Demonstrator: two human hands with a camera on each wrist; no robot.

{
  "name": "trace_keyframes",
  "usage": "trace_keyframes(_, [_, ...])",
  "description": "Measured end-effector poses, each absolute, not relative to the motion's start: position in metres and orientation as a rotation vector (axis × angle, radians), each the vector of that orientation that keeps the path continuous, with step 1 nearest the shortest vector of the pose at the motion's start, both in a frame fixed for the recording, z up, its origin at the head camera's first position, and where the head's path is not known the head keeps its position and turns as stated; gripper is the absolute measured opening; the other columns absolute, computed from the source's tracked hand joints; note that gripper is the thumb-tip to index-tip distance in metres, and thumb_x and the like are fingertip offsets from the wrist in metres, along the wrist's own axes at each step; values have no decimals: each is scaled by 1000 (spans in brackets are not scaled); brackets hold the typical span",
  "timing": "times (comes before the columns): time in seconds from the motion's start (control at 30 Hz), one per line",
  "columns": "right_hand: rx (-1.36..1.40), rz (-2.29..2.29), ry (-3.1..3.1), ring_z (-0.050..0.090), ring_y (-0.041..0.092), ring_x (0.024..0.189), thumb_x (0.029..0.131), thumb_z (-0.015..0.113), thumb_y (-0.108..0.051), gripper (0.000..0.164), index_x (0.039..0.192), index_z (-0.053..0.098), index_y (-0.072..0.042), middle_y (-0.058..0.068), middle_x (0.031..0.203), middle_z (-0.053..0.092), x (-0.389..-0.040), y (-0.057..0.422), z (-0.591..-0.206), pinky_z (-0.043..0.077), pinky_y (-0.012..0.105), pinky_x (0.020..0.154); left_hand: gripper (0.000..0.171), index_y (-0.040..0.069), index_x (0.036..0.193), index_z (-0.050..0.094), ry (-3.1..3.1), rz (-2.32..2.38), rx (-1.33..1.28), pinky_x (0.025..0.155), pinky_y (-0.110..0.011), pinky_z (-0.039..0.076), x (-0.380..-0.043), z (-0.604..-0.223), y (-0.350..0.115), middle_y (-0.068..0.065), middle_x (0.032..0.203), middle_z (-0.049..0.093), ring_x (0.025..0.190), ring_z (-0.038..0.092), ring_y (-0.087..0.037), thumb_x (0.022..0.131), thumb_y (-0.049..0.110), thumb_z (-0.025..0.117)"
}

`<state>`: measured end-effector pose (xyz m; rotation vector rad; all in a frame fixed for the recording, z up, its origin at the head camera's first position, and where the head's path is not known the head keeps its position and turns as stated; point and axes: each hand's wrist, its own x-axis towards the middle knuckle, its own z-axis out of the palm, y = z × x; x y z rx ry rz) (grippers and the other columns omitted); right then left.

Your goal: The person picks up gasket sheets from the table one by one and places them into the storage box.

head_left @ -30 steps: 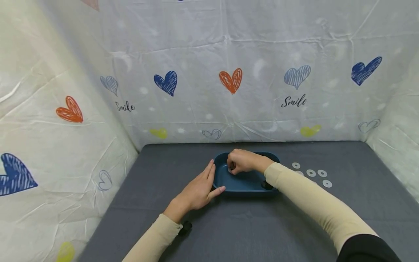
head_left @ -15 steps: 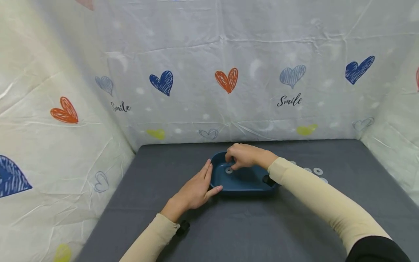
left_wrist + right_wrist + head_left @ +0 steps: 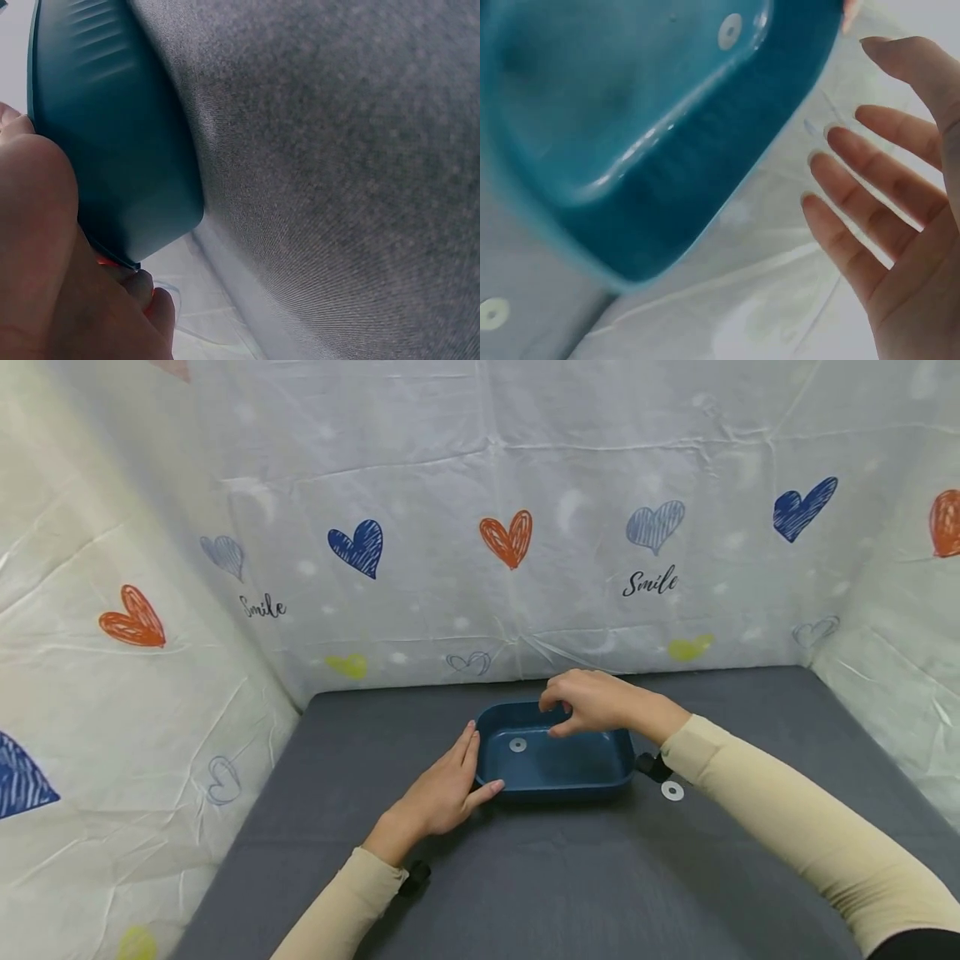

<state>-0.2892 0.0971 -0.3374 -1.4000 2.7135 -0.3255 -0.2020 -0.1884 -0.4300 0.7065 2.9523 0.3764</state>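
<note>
- Tray (image 3: 577, 764), blue, shallow and round-cornered, stands on the grey cloth-covered table (image 3: 525, 885) in the head view; we see a flat white ring (image 3: 512, 746) lying on its floor toward the left end, apart from both hands.
- At that end we find the left hand (image 3: 437, 793), its fingers straight and side by side along the tray's wall, its thumb set apart at the near edge. It rests against the tray rather than clamping it.
- Over the tray's far side we see the right hand (image 3: 592, 700), fingers bent, the thumb and fingertips apart.
- Right of the tray we spot a second ring (image 3: 666, 792) flat on the table, near the cream sleeve (image 3: 780, 818) of the right arm.
- Behind it all we have a pale sheet (image 3: 427, 468) printed with hearts.
- From the left wrist we look at the tray's outer wall, ridged at the top, with the left hand up against its rim; we cannot make out every finger.
- From the right wrist we see the right hand spread, thumb and fingers well separated, beside the tray; the first ring lies inside near a corner, the second on the table at lower left.
</note>
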Motion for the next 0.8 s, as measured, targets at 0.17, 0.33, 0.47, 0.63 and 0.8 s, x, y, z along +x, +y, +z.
trace_keyframes(0.17, [-1325,-336,2773,65,22,98,92,78,-38,40,124,73,-13,4,119,68,-277,127,-340,54,38,79,95,-3,162,6,2946,376,704,123,-48,24,-202,-431,-189,-16,171,-6,157,13,-30,104,66,36])
trace_keyframes(0.33, [-1267,-402,2809,66,22,99,91,79,-35,41,125,72,-12,5,119,66,-267,153,-345,56,39,80,94,-3,162,4,2938,375,713,123,-48,24,-204,-431,-189,-16,171,-8,157,11,-31,105,65,36])
trace_keyframes(0.47, [-1206,-429,2832,66,23,99,91,79,-35,42,124,72,-10,6,119,66,-260,172,-352,56,39,78,95,-3,162,5,2944,380,724,123,-49,24,-205,-432,-190,-17,171,-7,157,11,-31,105,65,36])
trace_keyframes(0.63, [-1159,-478,2846,67,25,102,91,80,-34,41,123,72,-9,6,118,67,-250,193,-363,56,40,78,96,-3,162,4,2936,380,726,123,-49,24,-205,-432,-190,-17,171,-7,157,11,-31,104,66,37])
trace_keyframes(0.8, [-1159,-535,2866,68,25,97,90,81,-29,41,122,72,-5,6,115,67,-241,210,-371,57,39,77,97,-3,162,4,2940,382,740,123,-49,23,-206,-434,-189,-17,171,-6,157,12,-31,104,67,36])
